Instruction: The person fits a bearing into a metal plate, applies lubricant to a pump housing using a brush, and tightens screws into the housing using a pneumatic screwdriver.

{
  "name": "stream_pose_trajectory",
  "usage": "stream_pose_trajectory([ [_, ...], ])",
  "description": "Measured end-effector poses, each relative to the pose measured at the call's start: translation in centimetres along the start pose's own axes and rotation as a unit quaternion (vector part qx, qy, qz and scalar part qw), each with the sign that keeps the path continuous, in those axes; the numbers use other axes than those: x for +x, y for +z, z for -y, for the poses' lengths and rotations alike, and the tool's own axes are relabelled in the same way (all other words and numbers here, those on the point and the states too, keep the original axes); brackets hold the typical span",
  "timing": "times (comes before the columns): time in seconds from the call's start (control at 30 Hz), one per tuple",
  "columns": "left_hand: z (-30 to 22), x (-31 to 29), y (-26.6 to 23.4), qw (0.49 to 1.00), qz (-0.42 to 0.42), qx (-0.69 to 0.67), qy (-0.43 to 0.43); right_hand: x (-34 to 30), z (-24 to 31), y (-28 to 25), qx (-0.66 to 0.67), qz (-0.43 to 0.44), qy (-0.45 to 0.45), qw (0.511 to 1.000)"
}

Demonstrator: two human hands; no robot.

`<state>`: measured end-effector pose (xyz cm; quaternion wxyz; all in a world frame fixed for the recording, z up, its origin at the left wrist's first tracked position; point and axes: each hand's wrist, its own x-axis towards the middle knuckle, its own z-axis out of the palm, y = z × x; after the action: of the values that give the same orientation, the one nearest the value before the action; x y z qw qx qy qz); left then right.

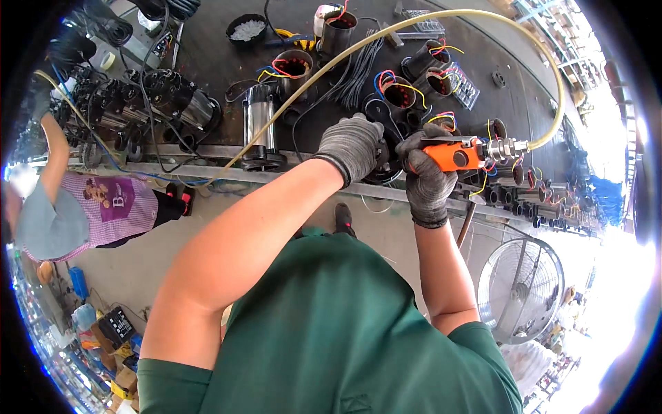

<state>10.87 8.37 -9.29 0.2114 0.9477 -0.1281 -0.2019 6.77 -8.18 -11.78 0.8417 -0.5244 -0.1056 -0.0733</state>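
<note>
My right hand (429,181), in a grey knit glove, is wrapped round an orange air tool (454,156) with a metal coupling. A yellowish air hose (560,83) runs from that coupling and arches over the bench. To its left, my gloved left hand (350,147) is closed at the edge of a black round motor part (381,157), mostly hidden between the hands. Just beyond them stands an open metal motor cylinder (398,95) with red, blue and yellow wires. The tool's working end is hard to make out behind my right fingers.
Left of my hands stands a shiny motor (260,121) on a black base. A black bowl of clear pieces (247,31) and a bundle of grey cables (358,63) lie farther back. Another person (89,207) works at the left. A large fan (521,290) stands right.
</note>
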Motion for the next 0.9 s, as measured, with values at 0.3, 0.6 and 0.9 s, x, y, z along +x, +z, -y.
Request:
stream_pose_trajectory([
  [0.3, 0.7, 0.3, 0.7, 1.0, -0.018, -0.008, 0.018, 1.2, 0.1, -2.2, -0.083, 0.147, 0.052, 0.984],
  [0.6, 0.9, 0.2, 0.7, 0.999, -0.016, -0.01, 0.026, 0.8, 0.7, -0.5, -0.215, 0.109, 0.064, 0.968],
  [0.9, 0.7, 0.2, 0.5, 1.0, -0.011, -0.013, 0.016, 0.7, 0.2, -0.3, -0.198, 0.085, 0.037, 0.976],
])
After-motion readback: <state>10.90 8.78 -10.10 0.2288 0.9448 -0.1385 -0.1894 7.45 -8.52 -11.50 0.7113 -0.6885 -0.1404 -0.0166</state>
